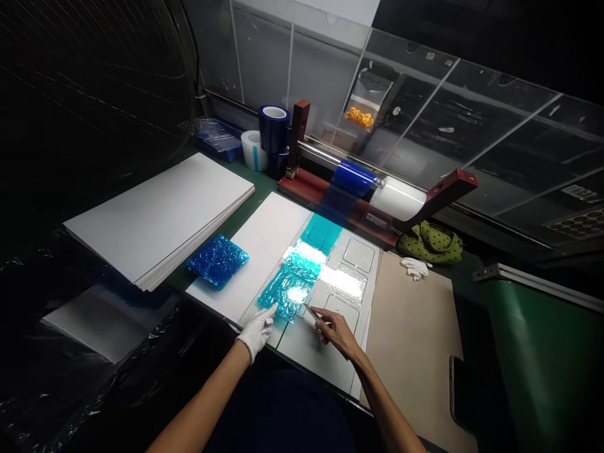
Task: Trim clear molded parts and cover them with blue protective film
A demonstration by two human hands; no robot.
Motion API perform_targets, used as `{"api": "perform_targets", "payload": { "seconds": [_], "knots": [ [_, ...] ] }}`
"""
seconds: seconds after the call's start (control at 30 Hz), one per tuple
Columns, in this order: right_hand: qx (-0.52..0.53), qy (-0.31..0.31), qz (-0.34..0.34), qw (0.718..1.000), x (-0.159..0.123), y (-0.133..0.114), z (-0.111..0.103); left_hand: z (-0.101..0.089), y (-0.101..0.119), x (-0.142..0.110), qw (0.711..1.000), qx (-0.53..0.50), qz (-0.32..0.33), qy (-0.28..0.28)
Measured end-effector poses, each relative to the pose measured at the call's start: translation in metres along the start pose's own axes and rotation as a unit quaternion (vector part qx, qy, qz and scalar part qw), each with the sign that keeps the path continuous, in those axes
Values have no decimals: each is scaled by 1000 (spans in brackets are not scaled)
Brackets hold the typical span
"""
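Observation:
My left hand [258, 332], in a white glove, rests at the near left corner of a strip of clear blue film [285, 290], its forefinger stretched out onto the film. Bare and closed, my right hand [336, 331] grips a thin, pointed metal tool [311, 311] beside the film's near right edge; its exact kind is not clear. The shiny, wrinkled film lies over a white board [309, 352] marked with rounded rectangles. From there it runs back up to a blue roll [353, 178]. Clear film [346, 284] covers part of the board's right column.
A red-brown roll stand [321, 190] also carries a white roll [399, 198]. On the left lie a stack of white sheets [160, 214] and a blue film-covered stack [218, 261]. Brown board [410, 340], a white glove [416, 268] and a phone [460, 390] are at right.

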State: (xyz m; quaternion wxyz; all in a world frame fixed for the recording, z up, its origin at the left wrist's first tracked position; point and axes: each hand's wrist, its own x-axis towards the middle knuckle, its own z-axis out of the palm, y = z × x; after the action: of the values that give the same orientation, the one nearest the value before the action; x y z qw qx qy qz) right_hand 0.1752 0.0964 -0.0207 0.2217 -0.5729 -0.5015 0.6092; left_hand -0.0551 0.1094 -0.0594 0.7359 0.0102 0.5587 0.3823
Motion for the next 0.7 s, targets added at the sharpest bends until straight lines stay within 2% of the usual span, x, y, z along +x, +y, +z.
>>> {"api": "perform_targets", "payload": {
  "seconds": [0.07, 0.17, 0.33, 0.5, 0.6, 0.7],
  "knots": [
    [1, 20, 4, 1000, -5, 3, -3, -1, 3, -4, 999, 19, 45, 14],
    [15, 50, 13, 999, -13, 7, -7, -15, 19, -22, 992, 55, 110, 29],
    [24, 76, 14, 997, -18, 12, -6, -57, 78, -46, 974, 84, 190, 89],
    [7, 80, 12, 997, -13, 8, 3, -86, 134, -38, 958, 81, 243, 131],
    [-5, 80, 10, 997, -11, 4, 6, -97, 151, -30, 955, 87, 250, 131],
    [-9, 85, 12, 996, -12, 1, 7, -104, 158, -22, 955, 99, 247, 128]
  ]
}}
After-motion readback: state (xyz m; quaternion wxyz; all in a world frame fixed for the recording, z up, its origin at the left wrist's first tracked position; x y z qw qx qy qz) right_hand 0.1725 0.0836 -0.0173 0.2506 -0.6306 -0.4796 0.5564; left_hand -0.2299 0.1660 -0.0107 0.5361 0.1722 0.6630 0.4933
